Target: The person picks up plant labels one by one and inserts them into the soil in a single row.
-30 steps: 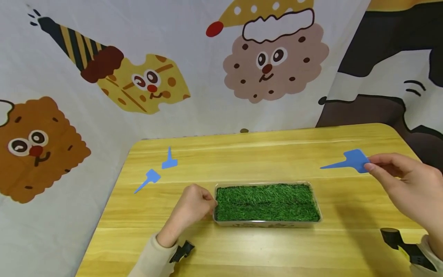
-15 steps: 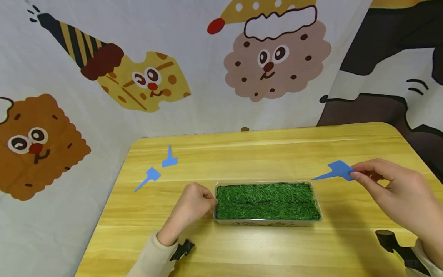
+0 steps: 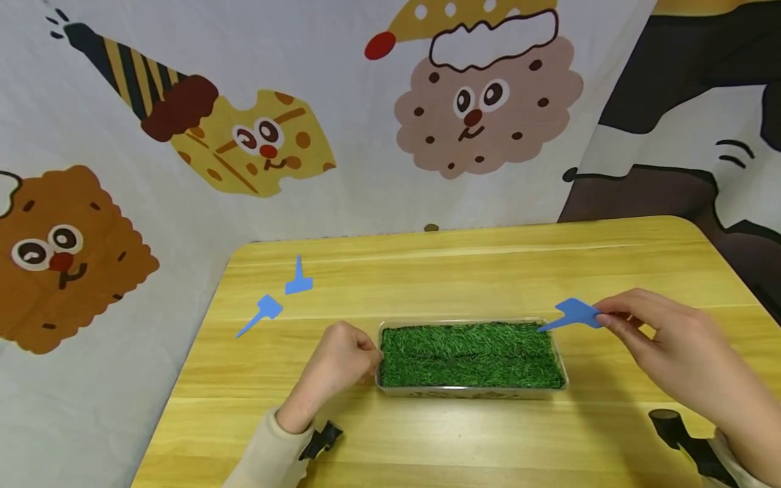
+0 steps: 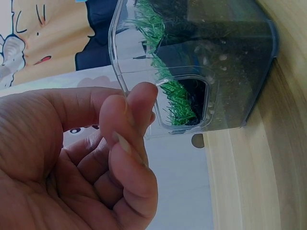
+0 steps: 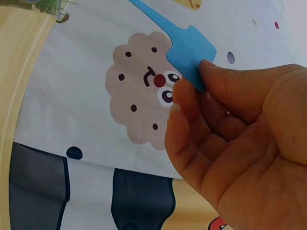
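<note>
A clear plastic box [image 3: 470, 392] filled with green artificial grass [image 3: 470, 352] stands on the table. My left hand [image 3: 346, 356] pinches the rim at its left end; in the left wrist view, that hand's thumb and fingers [image 4: 139, 177] are curled at the box edge. Between thumb and forefinger, my right hand [image 3: 677, 339] holds a blue T-shaped plant label [image 3: 576, 312] by its wide head. The label's pointed stem slants down to the left, with its tip over the grass near the back right corner. Whether the tip touches the grass cannot be told.
Two more blue plant labels [image 3: 299, 279] [image 3: 264, 313] lie flat on the wooden table [image 3: 464, 440], left of the box and behind the left hand. A curtain with cartoon prints [image 3: 366, 135] hangs behind the table. Each wrist wears a black camera strap [image 3: 322, 440].
My right hand has moved left and a little down with the plant label, bringing its tip from beyond the box's right end to over the grass. The left hand has stayed put.
</note>
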Demonstrator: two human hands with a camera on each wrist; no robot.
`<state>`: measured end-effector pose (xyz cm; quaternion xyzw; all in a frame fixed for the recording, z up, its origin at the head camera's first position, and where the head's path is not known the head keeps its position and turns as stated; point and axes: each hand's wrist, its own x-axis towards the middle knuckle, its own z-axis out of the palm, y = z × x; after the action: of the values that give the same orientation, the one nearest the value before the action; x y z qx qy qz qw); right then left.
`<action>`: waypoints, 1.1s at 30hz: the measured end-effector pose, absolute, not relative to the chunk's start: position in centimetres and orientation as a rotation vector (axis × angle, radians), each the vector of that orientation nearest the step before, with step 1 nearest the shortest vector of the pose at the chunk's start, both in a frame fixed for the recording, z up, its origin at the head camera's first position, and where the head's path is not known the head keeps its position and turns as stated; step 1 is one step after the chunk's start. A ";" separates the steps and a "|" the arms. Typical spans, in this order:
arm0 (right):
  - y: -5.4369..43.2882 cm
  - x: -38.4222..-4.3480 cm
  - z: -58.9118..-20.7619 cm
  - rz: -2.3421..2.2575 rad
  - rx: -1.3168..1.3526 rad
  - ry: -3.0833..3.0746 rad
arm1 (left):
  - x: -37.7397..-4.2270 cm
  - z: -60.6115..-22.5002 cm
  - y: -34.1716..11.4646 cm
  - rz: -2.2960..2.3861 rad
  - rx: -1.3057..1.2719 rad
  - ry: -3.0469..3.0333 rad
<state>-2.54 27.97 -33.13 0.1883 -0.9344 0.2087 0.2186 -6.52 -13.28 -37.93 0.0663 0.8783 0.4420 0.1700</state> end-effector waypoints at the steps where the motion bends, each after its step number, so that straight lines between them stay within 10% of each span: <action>1: 27.9 -2.6 -33.2 0.581 0.535 -2.587 | -6.5 -37.9 -13.3 1.258 0.186 2.495; 33: 26.3 -3.9 -35.8 0.616 0.880 -2.428 | -6.5 -38.1 -13.3 1.258 0.187 2.502</action>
<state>-3.87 26.32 -35.80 0.3216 -0.8877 0.2251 0.2408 -6.54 -13.26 -38.11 0.0657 0.8789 0.4421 0.1668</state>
